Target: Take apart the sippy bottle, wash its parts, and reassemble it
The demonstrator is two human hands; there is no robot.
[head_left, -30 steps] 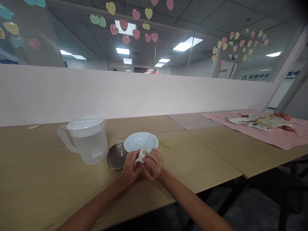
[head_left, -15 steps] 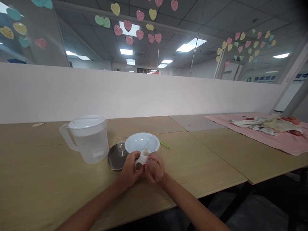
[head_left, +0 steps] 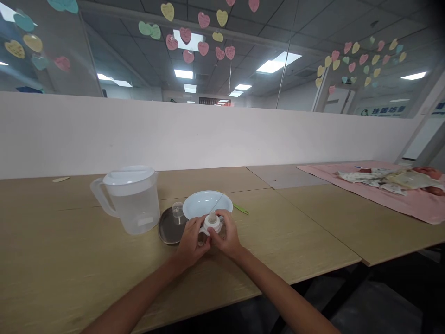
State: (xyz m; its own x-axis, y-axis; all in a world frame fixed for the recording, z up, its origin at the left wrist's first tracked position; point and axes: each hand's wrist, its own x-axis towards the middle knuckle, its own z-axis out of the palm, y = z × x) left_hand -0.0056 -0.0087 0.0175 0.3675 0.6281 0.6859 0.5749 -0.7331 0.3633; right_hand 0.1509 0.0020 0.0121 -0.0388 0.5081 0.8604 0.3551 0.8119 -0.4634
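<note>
A small baby bottle (head_left: 212, 223) with a white collar, a clear nipple on top and side handles stands upright between my hands. My left hand (head_left: 192, 239) is closed on its left handle side. Around the right side of the collar and handle, my right hand (head_left: 227, 234) has its fingers wrapped. Just behind the bottle is a white bowl (head_left: 200, 204). A dark grey tray (head_left: 168, 229) lies to the left, with a clear dome cap (head_left: 177, 210) on it.
A lidded clear pitcher (head_left: 137, 204) stands left of the tray. Right of the bowl lies a green utensil (head_left: 241, 209). At the far right, a doll (head_left: 410, 178) in patterned clothes lies on a pink cloth (head_left: 417, 206). A low white wall (head_left: 208, 134) runs behind the table.
My right hand has shifted up around the bottle's right side, its fingers now over the collar and handle. The view has turned slightly left.
</note>
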